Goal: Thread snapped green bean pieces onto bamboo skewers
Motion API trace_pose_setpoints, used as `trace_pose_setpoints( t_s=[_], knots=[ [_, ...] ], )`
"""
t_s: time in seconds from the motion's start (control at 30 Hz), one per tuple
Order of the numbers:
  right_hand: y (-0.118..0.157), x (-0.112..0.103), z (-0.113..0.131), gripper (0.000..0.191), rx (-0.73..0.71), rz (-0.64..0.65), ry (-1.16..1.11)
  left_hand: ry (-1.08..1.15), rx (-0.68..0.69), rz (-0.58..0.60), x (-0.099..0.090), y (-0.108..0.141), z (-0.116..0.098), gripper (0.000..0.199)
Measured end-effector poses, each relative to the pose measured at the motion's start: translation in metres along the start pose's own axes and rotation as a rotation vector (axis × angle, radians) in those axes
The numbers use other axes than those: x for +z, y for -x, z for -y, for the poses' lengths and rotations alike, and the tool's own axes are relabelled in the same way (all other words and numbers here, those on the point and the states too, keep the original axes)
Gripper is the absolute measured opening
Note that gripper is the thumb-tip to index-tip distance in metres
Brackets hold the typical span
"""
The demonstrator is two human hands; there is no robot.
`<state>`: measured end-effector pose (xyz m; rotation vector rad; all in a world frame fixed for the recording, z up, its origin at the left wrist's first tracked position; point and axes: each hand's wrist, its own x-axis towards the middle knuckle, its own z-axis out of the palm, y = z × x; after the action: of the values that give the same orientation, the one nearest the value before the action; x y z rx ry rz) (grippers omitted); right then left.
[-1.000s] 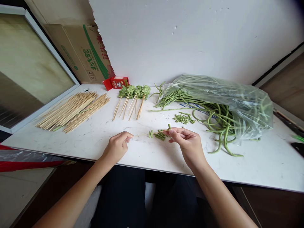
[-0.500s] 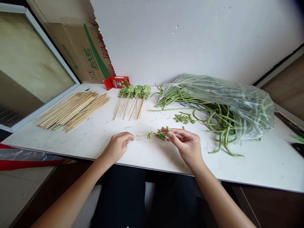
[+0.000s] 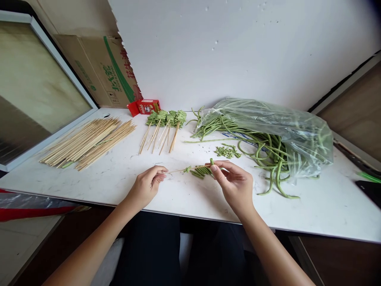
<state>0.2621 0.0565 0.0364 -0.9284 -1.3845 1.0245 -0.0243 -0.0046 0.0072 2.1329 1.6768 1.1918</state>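
Note:
My left hand (image 3: 149, 180) is closed around one end of a thin wooden skewer (image 3: 175, 171), which it holds nearly level above the table. A short cut of green bean (image 3: 187, 169) is threaded partway along the skewer. At the other end, my right hand (image 3: 233, 180) pinches another bean piece (image 3: 211, 161) between thumb and fingers, at the skewer's tip. Below and behind the skewer lies a small pile of cut bean pieces (image 3: 197, 173), partly hidden by my right hand.
Loose bare skewers (image 3: 86, 139) lie at left. Filled bean skewers (image 3: 166, 118) rest at the back beside a red box (image 3: 149, 106). A plastic bag (image 3: 268, 115) of long beans (image 3: 275, 153) spreads across the right, near more short pieces (image 3: 228, 151). A cardboard box (image 3: 98, 71) stands behind.
The view has shifted slightly, so the table's contents appear a little lower and further left. Both hands keep their hold; the bean piece in my right hand sits more upright at the skewer's tip.

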Motion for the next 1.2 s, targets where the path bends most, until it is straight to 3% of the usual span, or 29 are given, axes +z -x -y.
trace_pose_setpoints(
  t_s=[0.07, 0.23, 0.4, 0.8, 1.0, 1.2],
  knots=[
    [-0.0014, -0.0002, -0.0025, 0.022, 0.024, -0.024, -0.014, -0.032, 0.006, -0.067, 0.0003, 0.0004, -0.001, 0.008],
    [-0.0018, 0.0004, -0.0037, 0.021, 0.061, -0.007, -0.031, -0.049, 0.004, -0.116, -0.0016, 0.0043, -0.0001, 0.015],
    [0.0005, 0.0038, -0.0018, 0.018, -0.002, 0.003, -0.007, -0.084, 0.066, -0.064, -0.0029, 0.0076, 0.0015, 0.031],
    [-0.0013, 0.0019, 0.0016, 0.013, -0.062, 0.062, 0.01, -0.072, 0.052, 0.105, -0.0055, 0.0043, 0.0, 0.032],
    [-0.0051, -0.0024, -0.0021, 0.024, 0.104, -0.048, -0.042, -0.019, 0.003, -0.018, -0.0007, 0.0054, 0.002, 0.009],
    [-0.0088, -0.0034, -0.0018, 0.027, 0.157, -0.089, -0.033, -0.082, 0.083, -0.083, 0.0009, 0.0047, -0.0006, 0.007]
  ],
)
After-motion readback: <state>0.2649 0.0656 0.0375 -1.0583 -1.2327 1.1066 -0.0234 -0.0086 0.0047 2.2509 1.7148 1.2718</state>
